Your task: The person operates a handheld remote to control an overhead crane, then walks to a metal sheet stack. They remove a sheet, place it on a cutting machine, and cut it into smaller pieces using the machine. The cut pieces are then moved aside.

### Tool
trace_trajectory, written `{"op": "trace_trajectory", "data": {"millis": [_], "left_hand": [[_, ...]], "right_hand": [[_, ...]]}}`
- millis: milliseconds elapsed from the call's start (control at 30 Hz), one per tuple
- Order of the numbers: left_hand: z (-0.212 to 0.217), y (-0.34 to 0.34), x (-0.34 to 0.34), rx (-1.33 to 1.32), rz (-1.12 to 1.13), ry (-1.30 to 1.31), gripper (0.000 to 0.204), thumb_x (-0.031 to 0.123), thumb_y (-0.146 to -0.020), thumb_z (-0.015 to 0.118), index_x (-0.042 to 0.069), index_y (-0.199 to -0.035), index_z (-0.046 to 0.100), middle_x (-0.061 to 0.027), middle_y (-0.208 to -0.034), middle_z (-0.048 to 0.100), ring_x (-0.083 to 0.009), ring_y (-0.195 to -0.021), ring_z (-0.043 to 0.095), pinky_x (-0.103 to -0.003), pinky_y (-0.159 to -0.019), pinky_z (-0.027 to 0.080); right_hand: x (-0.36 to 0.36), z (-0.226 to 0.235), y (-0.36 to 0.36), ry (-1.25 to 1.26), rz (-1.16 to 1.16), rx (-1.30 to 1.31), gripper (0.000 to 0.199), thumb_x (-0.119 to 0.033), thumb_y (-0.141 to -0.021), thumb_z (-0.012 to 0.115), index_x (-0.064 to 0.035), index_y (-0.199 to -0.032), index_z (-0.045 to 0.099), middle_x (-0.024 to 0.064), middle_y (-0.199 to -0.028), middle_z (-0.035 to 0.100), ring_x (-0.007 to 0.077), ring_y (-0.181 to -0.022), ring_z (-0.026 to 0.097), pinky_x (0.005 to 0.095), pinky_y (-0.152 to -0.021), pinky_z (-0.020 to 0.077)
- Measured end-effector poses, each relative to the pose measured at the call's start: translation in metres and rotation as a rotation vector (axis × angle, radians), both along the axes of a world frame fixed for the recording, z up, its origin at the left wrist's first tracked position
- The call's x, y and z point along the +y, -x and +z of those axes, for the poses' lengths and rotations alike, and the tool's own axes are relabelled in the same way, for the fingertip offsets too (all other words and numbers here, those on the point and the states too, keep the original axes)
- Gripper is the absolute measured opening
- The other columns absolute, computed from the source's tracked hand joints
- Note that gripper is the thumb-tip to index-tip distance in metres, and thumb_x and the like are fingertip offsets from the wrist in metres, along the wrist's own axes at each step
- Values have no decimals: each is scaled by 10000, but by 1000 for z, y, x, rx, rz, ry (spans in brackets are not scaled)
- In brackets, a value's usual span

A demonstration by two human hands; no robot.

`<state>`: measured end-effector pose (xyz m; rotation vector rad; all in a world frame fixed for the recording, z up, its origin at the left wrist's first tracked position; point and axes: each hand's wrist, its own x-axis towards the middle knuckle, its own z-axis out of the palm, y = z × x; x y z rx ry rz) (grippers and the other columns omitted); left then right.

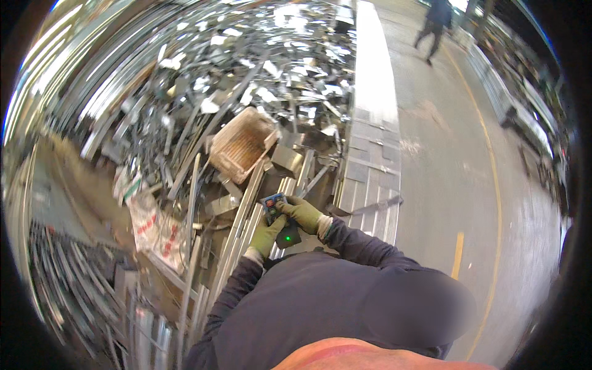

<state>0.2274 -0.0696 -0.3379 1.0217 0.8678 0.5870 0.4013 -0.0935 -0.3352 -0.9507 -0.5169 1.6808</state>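
A dark handheld remote control with coloured buttons is in front of my body, between my two gloved hands. My left hand, in a green glove, is closed around its left side. From the right, my right hand, also gloved in green, grips it near the top with the fingers bent. The thumbs lie on or beside the buttons, and part of the remote's face is covered by them. A small green light glows at its lower end. Long metal profiles run just beyond and below my hands.
Ahead lies a large heap of metal scrap with a dirty plastic crate on it. White sacks sit at the left beside thin rods. Wrapped long bars border the walkway, where a person walks far off.
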Motion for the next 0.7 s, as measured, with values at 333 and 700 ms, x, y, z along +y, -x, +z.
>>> {"op": "trace_trajectory", "data": {"millis": [333,700], "left_hand": [[13,-6,3,2,-193,12,519,351,-996,720,25,-1378,589,-64,-1253,696,-173,-1070,686,-308,-900,560],[18,1,6,143,-326,-97,600,463,-993,709,50,-1406,571,-64,-1272,685,-162,-1161,627,-313,-1008,487]], "right_hand": [[-11,-21,-7,17,-108,-184,555,-285,-981,742,14,-1410,555,94,-1247,688,174,-1093,648,350,-983,531],[-26,-3,-4,-17,-155,-88,406,-265,-1058,618,-1,-1363,575,90,-1195,698,186,-1064,665,352,-953,533]]}}
